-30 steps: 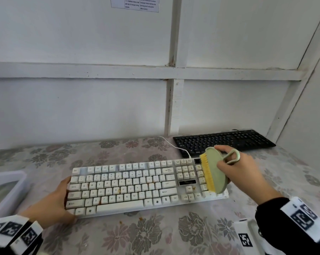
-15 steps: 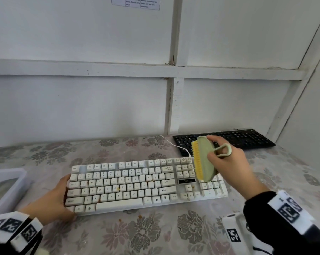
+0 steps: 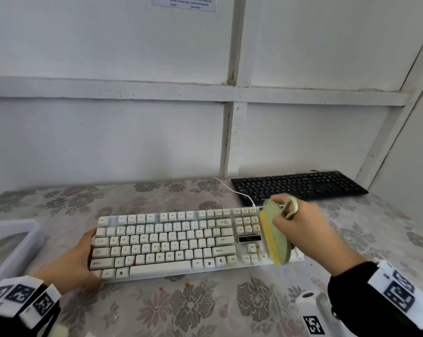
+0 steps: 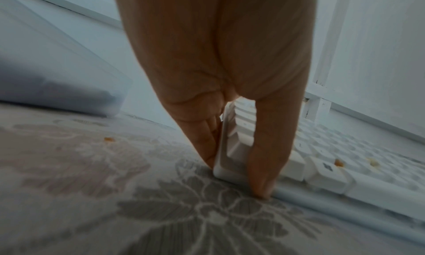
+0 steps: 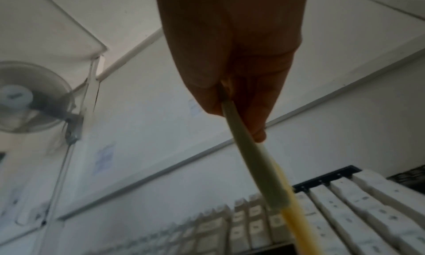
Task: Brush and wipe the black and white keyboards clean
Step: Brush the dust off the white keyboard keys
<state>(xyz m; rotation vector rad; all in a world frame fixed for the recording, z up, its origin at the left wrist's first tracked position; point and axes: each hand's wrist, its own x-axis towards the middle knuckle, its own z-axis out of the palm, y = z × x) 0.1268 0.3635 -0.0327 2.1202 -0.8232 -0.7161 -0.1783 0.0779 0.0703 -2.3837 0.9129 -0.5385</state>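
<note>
The white keyboard [image 3: 195, 242] lies across the middle of the flowered tablecloth, with orange crumbs among its keys [image 4: 338, 162]. My left hand [image 3: 89, 254] holds its left end, the near-left corner pinched between thumb and fingers [image 4: 236, 180]. My right hand [image 3: 302, 229] grips a green brush [image 3: 278, 237] with yellow bristles. The brush stands on edge over the number pad, bristles facing left [image 5: 253, 168]. The black keyboard [image 3: 297, 186] lies against the wall at the back right, apart from both hands.
A clear plastic box [image 3: 8, 242] stands at the left table edge. A white bottle-like object [image 3: 312, 314] is under my right forearm. The white cable [image 3: 232, 188] runs to the back. Crumbs [image 3: 187, 285] lie before the keyboard. Walls close the back and right.
The brush swept from the number pad's front up to its back-left, then came down again over the number pad. My left hand kept its hold on the keyboard's left end.
</note>
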